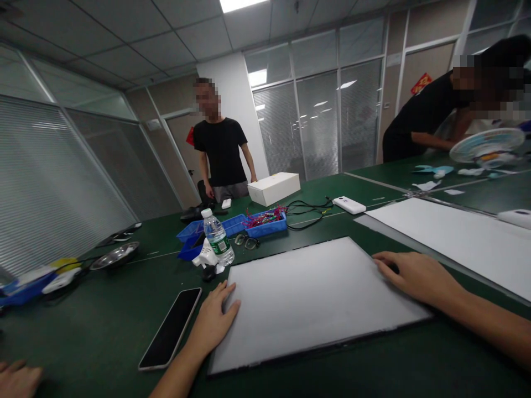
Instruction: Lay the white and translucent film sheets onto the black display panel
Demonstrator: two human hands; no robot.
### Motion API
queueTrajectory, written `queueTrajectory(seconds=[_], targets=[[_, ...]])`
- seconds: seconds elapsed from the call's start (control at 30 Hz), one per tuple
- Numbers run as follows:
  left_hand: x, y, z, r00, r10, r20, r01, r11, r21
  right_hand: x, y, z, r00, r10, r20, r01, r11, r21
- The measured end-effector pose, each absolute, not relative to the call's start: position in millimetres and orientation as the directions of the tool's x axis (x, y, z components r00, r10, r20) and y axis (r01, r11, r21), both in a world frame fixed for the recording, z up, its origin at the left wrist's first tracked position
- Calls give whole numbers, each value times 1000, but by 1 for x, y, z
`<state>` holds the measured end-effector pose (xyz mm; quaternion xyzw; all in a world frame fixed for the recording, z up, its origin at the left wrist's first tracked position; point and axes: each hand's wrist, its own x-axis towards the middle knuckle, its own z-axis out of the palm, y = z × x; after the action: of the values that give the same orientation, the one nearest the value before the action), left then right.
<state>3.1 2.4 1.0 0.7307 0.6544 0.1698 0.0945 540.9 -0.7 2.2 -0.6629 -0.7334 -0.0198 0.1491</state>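
A flat white board (307, 298) with a thin dark border lies on the green table in front of me. My left hand (213, 318) rests at its left edge, thumb and fingers apart, fingertips on the surface. Across from it, my right hand (418, 276) touches the right edge with thumb and forefinger spread; its other fingers are partly hidden. Just left of my left hand is a phone (171, 330) with a dark screen. A water bottle (218, 237) with a green label stands beyond the board's far left corner.
Blue trays (265, 224), one with red wired parts, sit behind glasses (246, 241). Farther off are a white box (274, 188), a power bank (349, 205) and a metal bowl (115, 256). White sheets (452, 237) lie right. Another person's hand (19, 380) shows lower left; two people stand across.
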Motion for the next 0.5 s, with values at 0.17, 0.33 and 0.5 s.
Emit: queueTrajectory(seconds=[0.17,0.33,0.5], targets=[[5,2,5,92,988,120,925,-130,358,559,9,7,-99,966,241,978,138,-153],[6,2,5,100,988,117,932,-134,338,617,25,6,42,963,266,993,-12,-114],[4,4,2,122,983,134,925,-162,343,670,35,-13,252,943,215,965,-230,-125]])
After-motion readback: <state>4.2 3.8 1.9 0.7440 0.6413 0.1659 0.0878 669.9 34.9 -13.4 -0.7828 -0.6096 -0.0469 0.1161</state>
